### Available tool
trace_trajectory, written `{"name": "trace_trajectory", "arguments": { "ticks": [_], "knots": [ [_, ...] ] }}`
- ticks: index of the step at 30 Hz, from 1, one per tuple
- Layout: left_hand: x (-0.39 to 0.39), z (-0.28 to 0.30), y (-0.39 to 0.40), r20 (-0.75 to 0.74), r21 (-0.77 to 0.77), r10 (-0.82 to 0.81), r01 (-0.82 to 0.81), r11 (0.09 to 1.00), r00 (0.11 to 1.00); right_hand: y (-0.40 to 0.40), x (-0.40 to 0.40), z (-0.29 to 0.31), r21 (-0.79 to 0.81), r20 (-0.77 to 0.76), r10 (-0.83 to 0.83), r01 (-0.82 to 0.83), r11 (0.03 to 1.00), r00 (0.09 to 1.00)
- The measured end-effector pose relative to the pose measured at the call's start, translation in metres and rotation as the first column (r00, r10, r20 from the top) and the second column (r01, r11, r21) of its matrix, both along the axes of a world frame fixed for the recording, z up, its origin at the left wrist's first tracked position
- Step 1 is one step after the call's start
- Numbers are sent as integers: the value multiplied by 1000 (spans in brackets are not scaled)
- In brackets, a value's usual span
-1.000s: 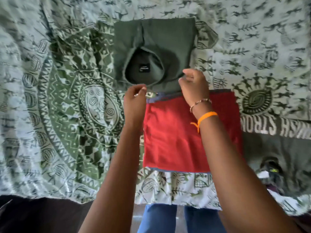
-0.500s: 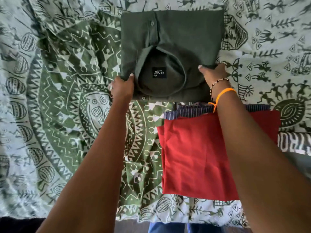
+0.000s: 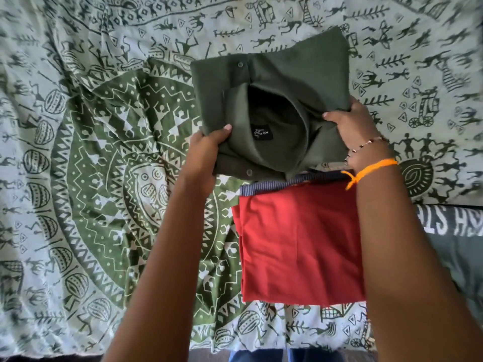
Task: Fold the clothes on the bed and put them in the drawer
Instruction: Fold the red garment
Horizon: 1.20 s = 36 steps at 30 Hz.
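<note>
A folded dark green shirt (image 3: 277,82) with its collar and black label showing is lifted off the bed, its far corner tipped up. My left hand (image 3: 203,150) grips its near left edge, thumb on top. My right hand (image 3: 352,126), with a bead bracelet and an orange thread at the wrist, grips its near right edge. Just below the shirt a folded red garment (image 3: 300,244) lies on the bed on top of a blue striped one (image 3: 287,182).
The bed is covered by a green and white patterned sheet (image 3: 104,178). A grey garment with white letters (image 3: 460,231) lies at the right edge. The bed's near edge runs along the bottom, with my blue jeans (image 3: 261,356) below it.
My hands left the red garment, reached to the green shirt and took hold of its two near edges. The shirt has now come up off the sheet and tilts.
</note>
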<state>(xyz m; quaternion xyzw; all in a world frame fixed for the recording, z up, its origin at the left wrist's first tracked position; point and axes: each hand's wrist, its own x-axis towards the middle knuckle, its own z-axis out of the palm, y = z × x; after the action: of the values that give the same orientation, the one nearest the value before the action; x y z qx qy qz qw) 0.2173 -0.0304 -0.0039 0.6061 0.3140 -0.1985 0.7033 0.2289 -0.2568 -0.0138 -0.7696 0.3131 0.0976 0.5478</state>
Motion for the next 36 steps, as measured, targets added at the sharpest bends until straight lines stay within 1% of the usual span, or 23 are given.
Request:
{"name": "trace_trajectory", "arguments": {
  "ticks": [2,4,7,9,11,13,15,18,19,21,23,24,25,26,27,28,29,30,31,32,34,35,36],
  "knots": [
    [-22,22,-21,18,-57,-3,4,998,1000,-28,-24,25,10,29,-55,55,998,998],
    [-45,42,-47,48,-104,-44,49,993,998,-56,-57,50,18,71,-99,98,995,992],
    [-86,62,-97,90,-189,-131,146,971,987,-106,-118,77,-30,80,-190,193,981,978],
    [-115,68,-132,105,-215,-233,251,944,967,-140,-159,86,-51,65,-245,248,967,967],
    [-150,71,-173,89,-268,-341,352,897,936,-178,-203,92,-64,54,-286,289,955,957],
    [-181,64,-199,50,-334,-410,402,852,911,-204,-237,88,-94,33,-275,277,956,961],
    [-214,54,-224,8,-321,-475,452,832,880,-230,-270,83,-80,14,-275,275,958,961],
    [-264,37,-252,-34,-231,-518,498,836,854,-268,-313,64,-74,-3,-251,250,965,968],
    [-266,27,-248,-40,-211,-517,498,841,855,-270,-314,53,-48,-7,-230,229,972,973],
    [-286,13,-252,-73,-124,-513,502,856,855,-281,-330,31,5,-64,-179,180,984,982],
    [-304,-4,-262,-151,63,-482,495,866,863,-291,-341,6,-27,-140,-129,127,992,982],
    [-312,-11,-265,-217,217,-474,516,829,853,-294,-345,-5,-74,-167,-111,100,992,980],
    [-320,-15,-269,-284,390,-465,544,743,838,-296,-347,-12,-146,-191,-96,68,987,977],
    [-329,-15,-272,-311,556,-452,546,627,836,-299,-348,-16,-226,-191,-91,46,973,977],
    [-335,-11,-273,-267,694,-451,495,524,852,-301,-348,-17,-320,-153,-82,29,947,985],
    [-340,-6,-275,-169,803,-475,401,442,864,-302,-349,-16,-423,-83,-67,25,906,994],
    [-341,0,-279,-55,871,-527,299,390,848,-299,-349,-13,-529,-7,-35,26,848,999],
    [-340,3,-283,39,906,-600,226,359,799,-292,-348,-9,-614,64,10,31,789,998],
    [-337,3,-288,92,920,-677,199,339,730,-283,-347,-5,-662,109,71,19,749,991],
    [-329,1,-295,106,920,-730,211,329,676,-274,-344,-4,-697,111,147,-28,716,983],
    [-309,-10,-307,54,910,-785,294,294,617,-254,-336,-7,-767,-34,295,-214,605,955],
    [-298,-18,-311,11,905,-805,336,260,593,-250,-331,-13,-780,-111,336,-292,553,935],
    [-288,-27,-314,-28,904,-826,367,218,562,-248,-325,-20,-774,-153,358,-336,536,921]
  ]
}}
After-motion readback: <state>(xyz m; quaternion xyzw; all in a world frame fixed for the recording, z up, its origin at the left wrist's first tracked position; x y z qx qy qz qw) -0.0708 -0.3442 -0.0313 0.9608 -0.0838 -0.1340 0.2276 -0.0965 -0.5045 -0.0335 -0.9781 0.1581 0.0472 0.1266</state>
